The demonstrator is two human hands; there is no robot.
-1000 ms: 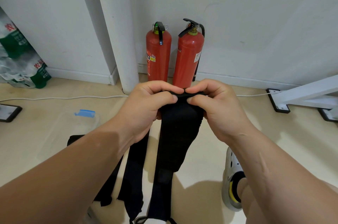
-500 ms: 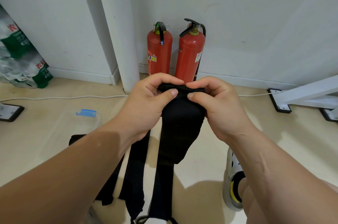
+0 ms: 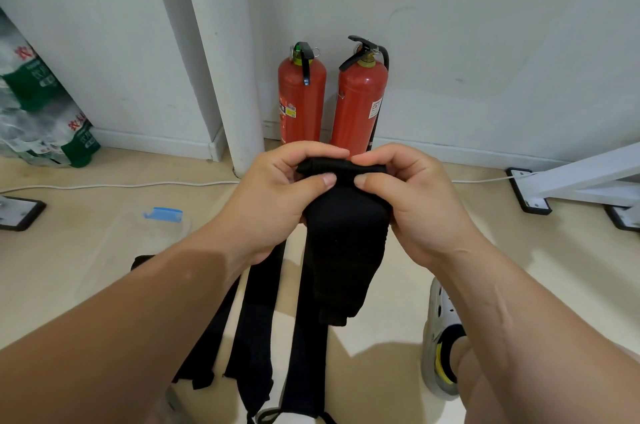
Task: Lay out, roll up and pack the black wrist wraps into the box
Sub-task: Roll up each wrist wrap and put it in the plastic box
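A black wrist wrap [image 3: 341,250] hangs in front of me, its top end turned into a small tight roll between both hands. My left hand [image 3: 277,202] pinches the roll's left end with thumb and curled fingers. My right hand [image 3: 412,198] pinches its right end the same way. The wrap's long tail drops toward the floor. Two more black wraps [image 3: 258,319] lie flat on the floor below my left forearm. The clear plastic box [image 3: 114,250] with a blue latch [image 3: 162,214] sits on the floor to the left.
Two red fire extinguishers [image 3: 301,98] stand against the white wall behind my hands, beside a white pillar [image 3: 221,53]. A white cable [image 3: 121,185] runs along the floor. Packs of bottled water [image 3: 38,112] are at far left, a white frame leg [image 3: 571,181] at right, my shoe [image 3: 443,337] lower right.
Both hands have rolled the wrap's top end a little further, so the roll is thicker. The hanging tail has risen slightly.
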